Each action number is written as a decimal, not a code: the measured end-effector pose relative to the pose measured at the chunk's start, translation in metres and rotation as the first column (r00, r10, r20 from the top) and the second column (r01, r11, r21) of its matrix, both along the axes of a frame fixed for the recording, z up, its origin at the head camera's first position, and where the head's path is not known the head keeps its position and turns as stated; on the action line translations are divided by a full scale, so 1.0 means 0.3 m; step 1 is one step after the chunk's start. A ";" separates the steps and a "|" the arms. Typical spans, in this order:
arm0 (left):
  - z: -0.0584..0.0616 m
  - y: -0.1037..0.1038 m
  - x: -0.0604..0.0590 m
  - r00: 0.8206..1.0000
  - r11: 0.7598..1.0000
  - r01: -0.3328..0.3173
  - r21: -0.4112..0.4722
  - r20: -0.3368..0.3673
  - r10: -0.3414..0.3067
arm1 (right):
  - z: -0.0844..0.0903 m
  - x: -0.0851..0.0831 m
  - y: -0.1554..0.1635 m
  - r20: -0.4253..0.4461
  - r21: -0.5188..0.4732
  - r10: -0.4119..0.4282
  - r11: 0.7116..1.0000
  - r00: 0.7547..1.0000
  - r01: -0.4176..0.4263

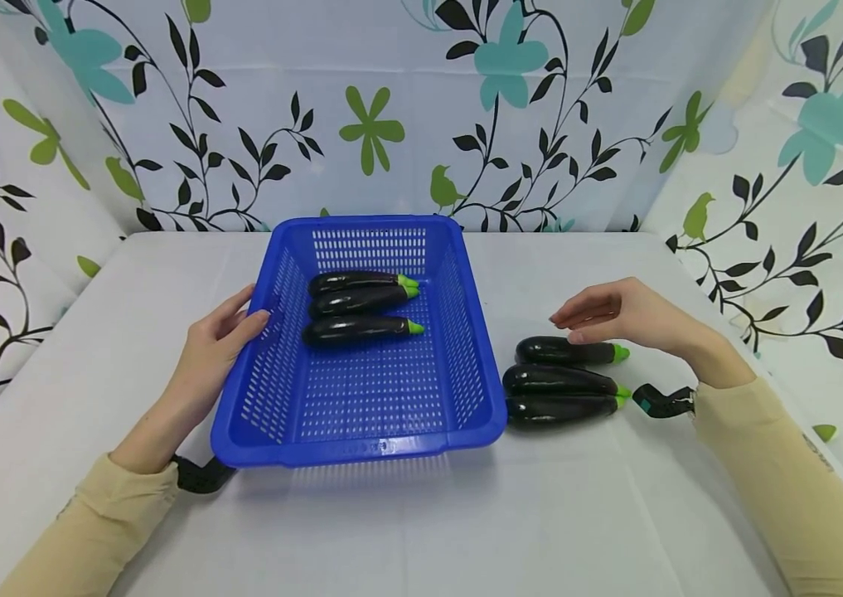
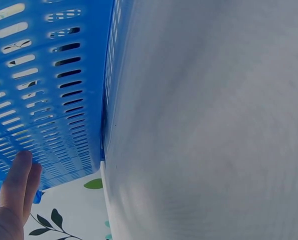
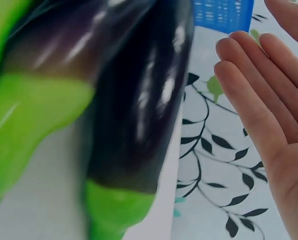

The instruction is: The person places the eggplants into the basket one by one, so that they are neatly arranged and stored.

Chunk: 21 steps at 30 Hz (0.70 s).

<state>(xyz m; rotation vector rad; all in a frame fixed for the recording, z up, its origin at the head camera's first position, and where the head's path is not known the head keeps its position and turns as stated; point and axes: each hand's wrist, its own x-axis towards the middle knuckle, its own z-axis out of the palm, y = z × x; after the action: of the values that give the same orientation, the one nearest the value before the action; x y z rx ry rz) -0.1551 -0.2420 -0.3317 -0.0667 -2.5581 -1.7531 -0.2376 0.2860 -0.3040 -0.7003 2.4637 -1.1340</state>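
A person in beige sleeves works at a white worktop (image 1: 406, 531) hung round with floral curtains (image 1: 801, 149). The left hand (image 1: 215, 348) rests against the left rim of a blue slotted basket (image 1: 361, 414), fingers straight and thumb at the rim; the left wrist view shows fingertips (image 2: 20, 175) lying on the basket's outer wall. Inside the basket, toward its far end, lie 3 dark eggplants (image 1: 361, 303) side by side, green stems pointing right. The right hand (image 1: 615, 315) hovers with relaxed, spread fingers just above the farthest of 3 more eggplants (image 1: 563, 377) lined up on the worktop just right of the basket, stems also to the right; whether it touches that eggplant cannot be told, and it grips nothing. The right wrist view shows the open palm (image 3: 274, 115) beside blurred glossy eggplants.
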 end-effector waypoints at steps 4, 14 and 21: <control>0.001 0.000 0.001 1.000 1.000 -0.002 0.001 0.005 0.002 | -0.025 0.004 0.020 0.013 -0.003 -0.014 1.000 1.000 0.014; 0.001 0.001 0.003 1.000 1.000 -0.003 0.013 0.006 0.003 | -0.074 -0.012 0.037 -0.010 -0.005 -0.015 1.000 1.000 0.015; 0.002 0.004 0.003 1.000 1.000 -0.001 0.010 0.004 0.001 | -0.094 -0.015 0.035 -0.044 0.027 -0.004 1.000 0.999 0.005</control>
<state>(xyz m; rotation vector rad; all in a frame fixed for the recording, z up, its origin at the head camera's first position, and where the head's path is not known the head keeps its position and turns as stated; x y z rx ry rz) -0.1541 -0.2407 -0.3310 -0.0613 -2.5514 -1.7680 -0.2422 0.2963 -0.3321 -0.7198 2.5137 -1.0962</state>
